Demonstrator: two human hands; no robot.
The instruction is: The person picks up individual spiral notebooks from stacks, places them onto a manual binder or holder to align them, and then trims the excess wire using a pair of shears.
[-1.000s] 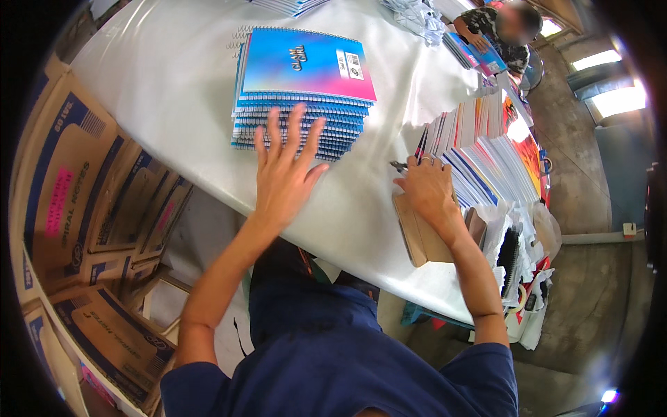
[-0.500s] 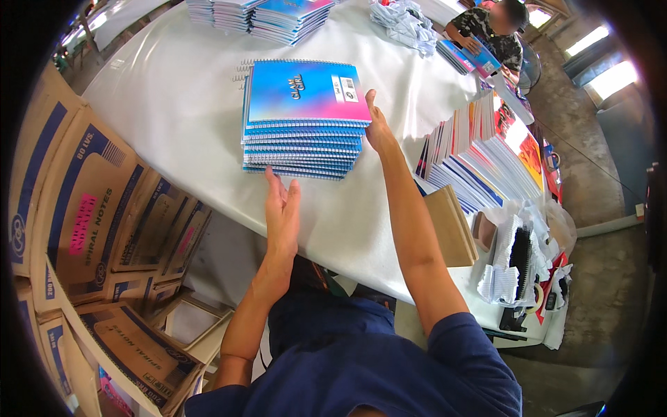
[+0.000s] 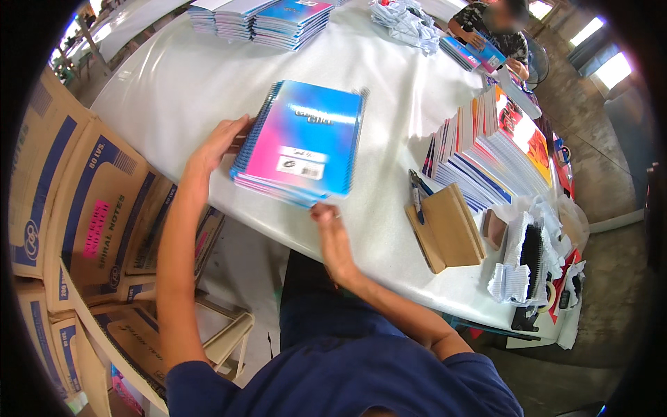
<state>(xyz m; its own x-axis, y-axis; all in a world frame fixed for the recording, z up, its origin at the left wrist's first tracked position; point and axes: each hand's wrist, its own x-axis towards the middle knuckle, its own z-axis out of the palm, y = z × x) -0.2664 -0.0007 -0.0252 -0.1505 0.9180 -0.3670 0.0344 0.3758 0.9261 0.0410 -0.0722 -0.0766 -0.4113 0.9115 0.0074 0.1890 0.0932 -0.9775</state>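
A stack of spiral notebooks (image 3: pixel 306 139) with blue and pink covers lies on the white-covered table before me. Its coils show along the left and right sides, and a white label sits on the top cover. Against the stack's left edge rests my left hand (image 3: pixel 217 146), open, fingers stretched toward the coils and partly hidden. My right hand (image 3: pixel 335 243) is at the near right corner, its bent, somewhat blurred fingers closed on the stack's edge.
More notebook stacks (image 3: pixel 288 24) stand at the far left. On the right are a row of books (image 3: pixel 486 153), brown cardboard (image 3: pixel 448 233), pens (image 3: pixel 419 194) and torn packaging (image 3: pixel 517 271). Cartons (image 3: pixel 104 208) are piled at the left. Across the table a person (image 3: pixel 486 35) handles notebooks.
The stack has turned and come nearer; its coils now run along the sides. My left hand moved up to its left edge. My right hand came down to the near corner.
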